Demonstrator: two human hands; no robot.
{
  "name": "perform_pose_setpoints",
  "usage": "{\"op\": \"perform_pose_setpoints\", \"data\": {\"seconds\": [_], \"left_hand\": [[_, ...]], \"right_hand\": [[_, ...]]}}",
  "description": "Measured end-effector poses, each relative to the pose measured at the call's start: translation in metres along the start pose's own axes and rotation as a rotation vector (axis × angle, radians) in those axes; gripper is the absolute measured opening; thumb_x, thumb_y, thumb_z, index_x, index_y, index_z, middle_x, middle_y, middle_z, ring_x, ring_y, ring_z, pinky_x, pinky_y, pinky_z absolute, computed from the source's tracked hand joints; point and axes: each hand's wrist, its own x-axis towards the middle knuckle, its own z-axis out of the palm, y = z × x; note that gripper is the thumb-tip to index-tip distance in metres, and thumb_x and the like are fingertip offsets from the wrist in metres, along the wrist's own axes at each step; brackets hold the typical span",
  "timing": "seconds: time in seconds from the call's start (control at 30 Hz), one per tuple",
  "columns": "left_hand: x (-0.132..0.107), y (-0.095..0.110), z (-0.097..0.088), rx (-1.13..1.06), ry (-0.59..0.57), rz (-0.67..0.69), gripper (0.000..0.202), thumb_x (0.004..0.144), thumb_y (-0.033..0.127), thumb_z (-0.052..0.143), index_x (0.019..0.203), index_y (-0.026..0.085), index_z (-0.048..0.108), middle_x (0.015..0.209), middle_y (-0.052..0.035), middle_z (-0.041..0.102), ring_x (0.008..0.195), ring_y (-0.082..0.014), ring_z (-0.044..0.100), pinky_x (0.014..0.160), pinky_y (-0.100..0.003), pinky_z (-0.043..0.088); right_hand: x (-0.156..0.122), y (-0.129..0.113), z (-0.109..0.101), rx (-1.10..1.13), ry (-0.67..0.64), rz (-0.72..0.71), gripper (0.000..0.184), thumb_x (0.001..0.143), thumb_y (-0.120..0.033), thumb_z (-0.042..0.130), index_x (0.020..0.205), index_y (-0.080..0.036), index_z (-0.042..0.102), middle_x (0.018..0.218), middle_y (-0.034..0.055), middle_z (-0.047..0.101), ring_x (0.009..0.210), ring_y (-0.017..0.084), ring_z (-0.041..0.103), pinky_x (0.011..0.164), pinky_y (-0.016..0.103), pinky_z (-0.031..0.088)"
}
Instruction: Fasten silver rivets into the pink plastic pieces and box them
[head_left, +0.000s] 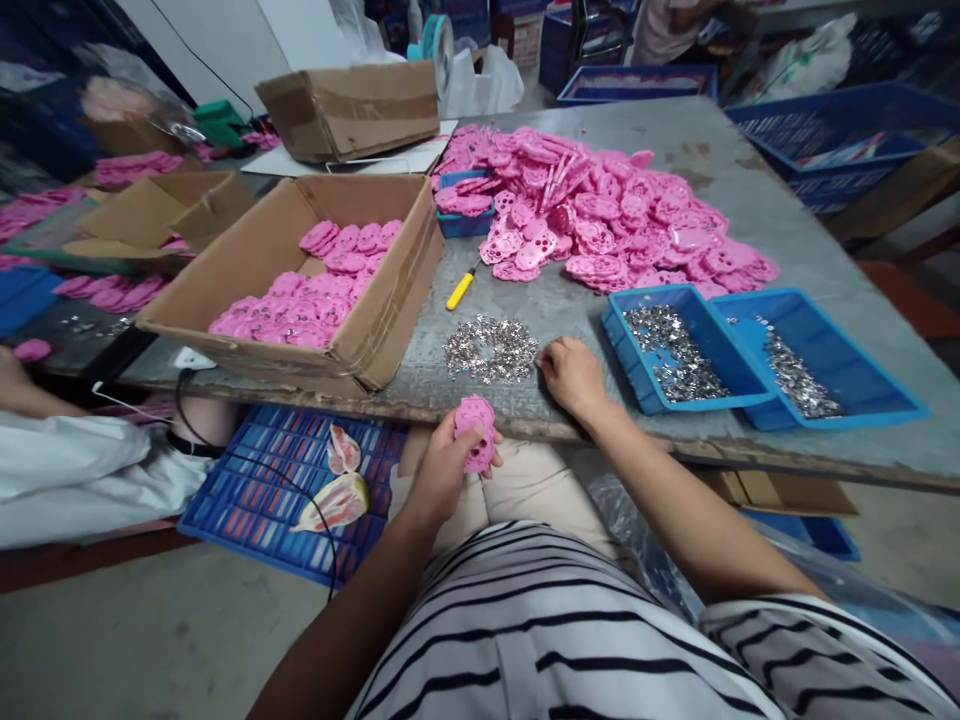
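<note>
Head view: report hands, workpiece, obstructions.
Left hand holding flat, oval pink plastic piece. Right hand at edge of small silvery metal parts, grip unclear. Slim yellow-handled tool lies beyond parts, seemingly not in the way.

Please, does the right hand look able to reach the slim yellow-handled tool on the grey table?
Probably yes: only the low spread of small silver metal pieces lies between the bare right hand and the yellow-handled tool, whose handle is uncovered.

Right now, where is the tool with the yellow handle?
In the head view, the yellow tool lies on the table just left of centre, between the cardboard box and the pink pile, just beyond the small metal bits.
</note>
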Motion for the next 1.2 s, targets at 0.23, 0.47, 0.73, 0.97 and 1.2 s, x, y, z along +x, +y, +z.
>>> {"op": "perform_pose_setpoints", "data": {"seconds": [0.23,0.47,0.73,0.97,1.2], "left_hand": [[0.007,0.002,-0.003,-0.026,0.004,0.034,0.038,0.069,0.041,0.067,0.093,0.016,0.051,0.069,-0.0010,0.066,0.049,-0.0123,0.059,0.040,-0.021,0.042],[0.020,0.008,0.014,0.024,0.058,0.146,0.037,0.063,0.025,0.072,0.092,0.018,0.049,0.073,0.0007,0.064,0.052,-0.0103,0.058,0.043,-0.020,0.043],[0.034,-0.004,0.038,0.126,0.222,0.311,0.031,0.067,0.013,0.067,0.092,0.020,0.050,0.071,0.0034,0.060,0.054,-0.0104,0.058,0.048,-0.020,0.045],[0.027,0.003,0.032,-0.050,0.110,0.190,0.034,0.057,0.012,0.070,0.083,0.018,0.049,0.064,0.0057,0.056,0.046,-0.0088,0.055,0.037,-0.018,0.037],[0.023,-0.004,0.035,-0.176,0.157,0.226,0.035,0.056,0.017,0.072,0.081,0.018,0.048,0.066,0.0052,0.057,0.048,-0.0086,0.056,0.038,-0.018,0.039]], "right_hand": [[0.004,0.006,-0.003,0.159,0.062,0.088,0.011,0.077,-0.022,0.053,0.067,-0.021,0.052,0.078,0.0076,0.061,0.077,0.022,0.053,0.073,0.034,0.041],[-0.003,-0.007,-0.018,0.452,-0.051,0.145,0.021,0.075,-0.039,0.051,0.067,-0.020,0.051,0.060,-0.0004,0.050,0.058,0.014,0.044,0.057,0.027,0.036],[-0.034,-0.044,-0.032,0.691,-0.387,0.133,0.025,0.066,-0.043,0.059,0.062,-0.019,0.052,0.056,-0.0033,0.045,0.054,0.010,0.036,0.054,0.026,0.030],[-0.040,-0.050,-0.035,0.511,-0.406,0.013,0.017,0.072,-0.032,0.059,0.062,-0.018,0.057,0.058,-0.0009,0.054,0.058,0.012,0.044,0.057,0.026,0.032],[-0.053,-0.057,-0.024,0.950,-0.382,0.315,0.034,0.057,-0.046,0.075,0.063,-0.018,0.057,0.056,-0.0019,0.056,0.050,0.009,0.041,0.051,0.025,0.031]]}}
